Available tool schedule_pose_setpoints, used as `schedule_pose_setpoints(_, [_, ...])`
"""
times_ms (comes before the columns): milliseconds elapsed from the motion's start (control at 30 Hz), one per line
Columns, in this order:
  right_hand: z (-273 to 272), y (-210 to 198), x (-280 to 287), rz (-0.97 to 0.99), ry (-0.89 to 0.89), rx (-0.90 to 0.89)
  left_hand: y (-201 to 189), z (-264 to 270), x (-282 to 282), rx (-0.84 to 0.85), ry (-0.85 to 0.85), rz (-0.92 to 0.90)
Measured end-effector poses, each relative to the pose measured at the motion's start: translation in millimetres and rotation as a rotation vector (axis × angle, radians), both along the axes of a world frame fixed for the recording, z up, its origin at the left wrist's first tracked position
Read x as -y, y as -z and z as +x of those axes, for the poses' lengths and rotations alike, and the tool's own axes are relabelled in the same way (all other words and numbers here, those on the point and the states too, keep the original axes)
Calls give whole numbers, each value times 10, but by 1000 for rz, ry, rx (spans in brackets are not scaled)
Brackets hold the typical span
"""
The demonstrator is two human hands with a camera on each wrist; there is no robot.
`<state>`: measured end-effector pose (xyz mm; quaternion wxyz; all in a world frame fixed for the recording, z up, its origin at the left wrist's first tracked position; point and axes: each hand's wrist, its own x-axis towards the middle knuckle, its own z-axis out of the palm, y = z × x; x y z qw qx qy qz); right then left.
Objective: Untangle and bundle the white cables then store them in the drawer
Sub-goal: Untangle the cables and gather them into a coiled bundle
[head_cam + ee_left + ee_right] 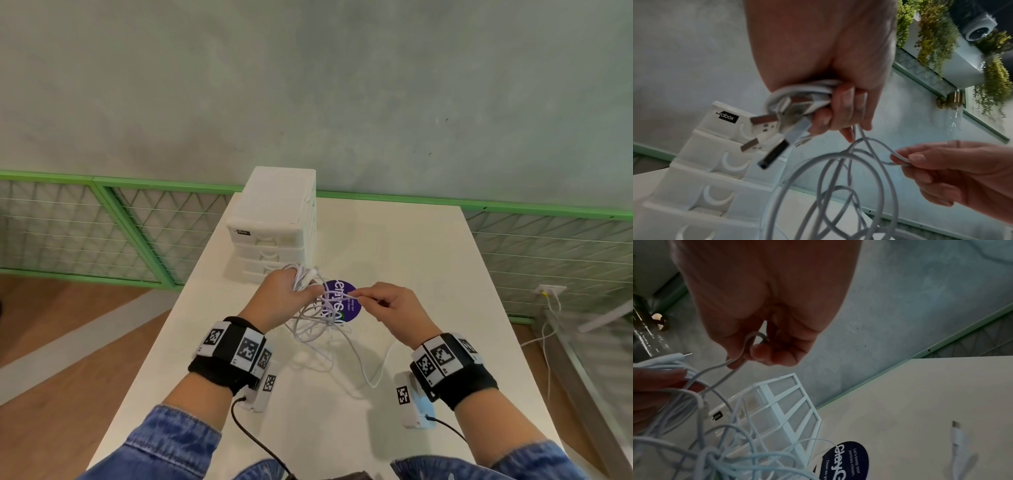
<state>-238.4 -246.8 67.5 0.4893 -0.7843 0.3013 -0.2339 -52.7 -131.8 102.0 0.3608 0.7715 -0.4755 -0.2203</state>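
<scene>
A tangle of white cables [317, 325] hangs between my hands above the white table [428, 260]. My left hand [286, 296] grips a bunch of cable ends; several USB plugs [764, 121] stick out of its fist [840, 110]. My right hand [383, 303] pinches one loop of cable [751, 344] between thumb and forefinger, a little to the right of the left hand; this pinch shows too in the left wrist view [906, 160]. Loops [838, 186] dangle below onto the table. The white drawer unit [274, 222] stands just behind the left hand, all drawers shut.
A round dark blue sticker [347, 301] lies on the table under the cables. One loose cable end with a plug [958, 434] lies on the table to the right. Green-framed mesh fencing [137, 222] runs behind the table, with a grey wall above.
</scene>
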Motion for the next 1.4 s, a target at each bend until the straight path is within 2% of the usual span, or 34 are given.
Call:
schedule_pose_setpoints(167, [105, -64, -123, -12, -74, -58, 39, -120, 50, -15, 53, 30])
schedule_pose_setpoints(233, [157, -79, -200, 45, -75, -39, 36, -185, 73, -31, 53, 19])
schedule_pose_setpoints(367, [185, -136, -231, 249, 108, 101, 33, -211, 95, -25, 39, 3])
schedule_pose_setpoints(633, [201, -77, -257, 249, 233, 182, 26, -292, 97, -162, 14, -17])
schedule_pose_setpoints(800, [197, -72, -248, 181, 236, 118, 12, -316, 85, -224, -2, -55])
schedule_pose_setpoints(1067, [201, -53, -316, 191, 262, 221, -45, -306, 141, -421, -71, -65])
schedule_pose_setpoints(1167, [185, -51, -363, 185, 214, 250, -49, -311, 146, -507, -126, -99])
schedule_pose_setpoints(1300, [179, -7, -350, 30, 106, 157, -50, -306, 142, -611, -166, -131])
schedule_pose_setpoints(1400, [197, 46, -296, -75, 130, 116, -73, -359, 126, -652, -143, -128])
